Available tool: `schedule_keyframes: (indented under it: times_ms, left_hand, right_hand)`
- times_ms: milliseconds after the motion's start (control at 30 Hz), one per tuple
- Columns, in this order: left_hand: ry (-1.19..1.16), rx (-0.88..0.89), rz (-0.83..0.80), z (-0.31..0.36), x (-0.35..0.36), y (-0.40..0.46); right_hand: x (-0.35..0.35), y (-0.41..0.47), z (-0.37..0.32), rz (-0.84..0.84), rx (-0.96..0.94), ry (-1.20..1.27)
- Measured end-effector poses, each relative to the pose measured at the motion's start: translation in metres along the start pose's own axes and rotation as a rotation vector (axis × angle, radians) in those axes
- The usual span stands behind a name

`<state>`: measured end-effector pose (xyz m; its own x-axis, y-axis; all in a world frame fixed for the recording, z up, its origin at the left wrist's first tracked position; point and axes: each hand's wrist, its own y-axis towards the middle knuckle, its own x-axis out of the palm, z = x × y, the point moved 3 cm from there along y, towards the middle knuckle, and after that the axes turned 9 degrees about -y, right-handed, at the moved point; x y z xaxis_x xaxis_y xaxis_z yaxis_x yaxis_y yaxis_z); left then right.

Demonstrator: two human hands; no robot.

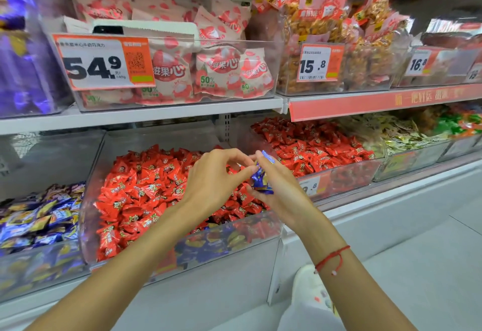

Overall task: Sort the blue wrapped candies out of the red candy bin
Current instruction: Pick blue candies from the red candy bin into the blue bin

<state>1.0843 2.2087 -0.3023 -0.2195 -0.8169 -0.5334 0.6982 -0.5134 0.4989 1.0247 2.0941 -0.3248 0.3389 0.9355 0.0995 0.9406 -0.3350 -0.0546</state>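
Your access to the red candy bin (pixel 180 242) is from the top only: its clear front wall runs across lower centre of frame and blocks a straight-in reach. Headroom is capped by the upper shelf (pixel 140 117), mid-frame. Between that shelf edge and the candy pile there's an open gap, widest at the bin's back left. Both hands (pixel 216 176) sit over the bin's right half, right one holding blue wrapped candies (pixel 262 179), so the left half of the pile is free. Blue candy bin (pixel 39 226) at lower left is open-topped too; a clear wall stands between the two bins. Second red bin (pixel 339 174) flanks on the right.
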Motion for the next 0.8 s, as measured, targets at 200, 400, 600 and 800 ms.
schedule_keyframes:
  times_ms: [200, 400, 600, 800]
  left_hand:
    - [-0.083, 0.002, -0.042, -0.021, 0.009, 0.002]
    - [0.305, 0.110, -0.828, -0.055, 0.065, 0.019]
    - [0.522, 0.169, -0.572, -0.074, 0.045, 0.036]
    - [0.794, 0.174, -0.391, -0.072, 0.023, 0.040]
  right_hand:
    - [-0.037, -0.003, -0.010, 0.423, -0.126, 0.097]
    - [-0.044, -0.002, -0.003, 0.440, -0.098, -0.065]
    - [-0.057, -0.004, 0.003, 0.450, -0.107, -0.142]
    - [-0.066, -0.001, 0.007, 0.408, -0.116, -0.138]
